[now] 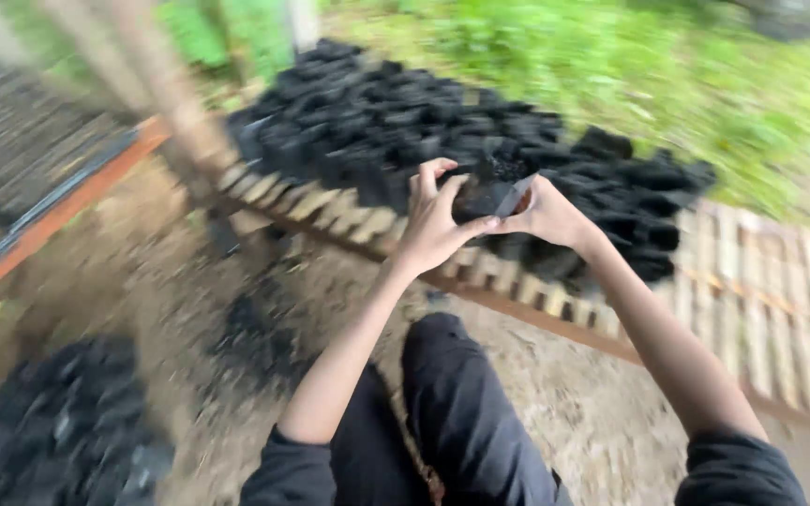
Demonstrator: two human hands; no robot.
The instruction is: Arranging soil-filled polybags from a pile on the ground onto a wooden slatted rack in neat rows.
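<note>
Both hands meet over a small black bag (485, 192) of soft, crumpled plastic, held up in front of the person: the left hand (435, 225) cups its side with fingers curled, the right hand (546, 214) pinches its rim, each clamped on it. Just beyond lies a heap of like bags (396, 122), matte black and lumpy, packed on a slatted rack (761, 281) of pale split strips. Below spreads rough brown soil (171, 253); another dark pile (58, 422) sits at lower left. Motion blur softens everything.
</note>
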